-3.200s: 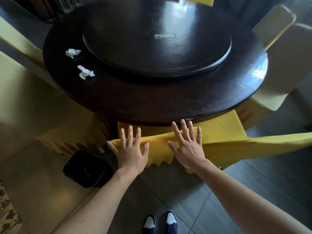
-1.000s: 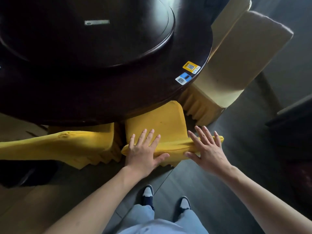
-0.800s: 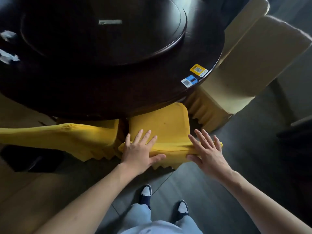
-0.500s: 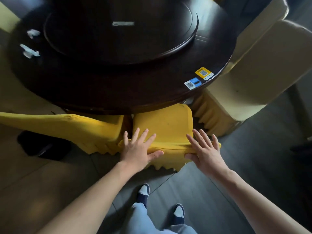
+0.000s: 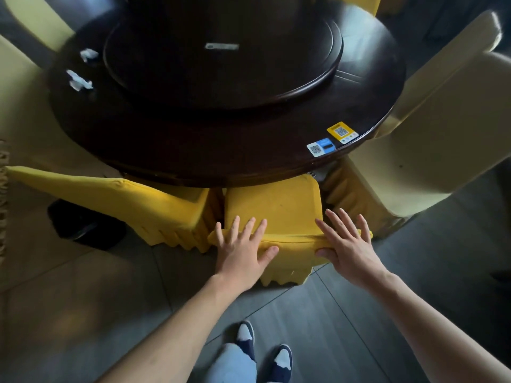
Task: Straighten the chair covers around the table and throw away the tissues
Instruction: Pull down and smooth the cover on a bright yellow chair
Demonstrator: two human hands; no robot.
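A chair in a bright yellow cover [image 5: 276, 205] stands pushed under the near edge of the round dark table [image 5: 193, 145]. My left hand [image 5: 243, 252] lies flat on the top of its backrest, fingers spread and straight. My right hand [image 5: 345, 244] rests flat on the right end of the same backrest, fingers straight. Two crumpled white tissues lie on the table's far left: one [image 5: 89, 54] further back, the other [image 5: 78, 81] nearer.
A second yellow-covered chair [image 5: 116, 197] stands to the left, a black bin [image 5: 83, 225] on the floor behind it. Pale-covered chairs [image 5: 431, 128] crowd the right side. A lazy Susan [image 5: 221, 51] tops the table; two QR stickers [image 5: 331, 139] sit near its edge.
Both hands have stayed flat on the backrest of the yellow chair. The view has swung left and up, bringing the tissues and bin into sight.
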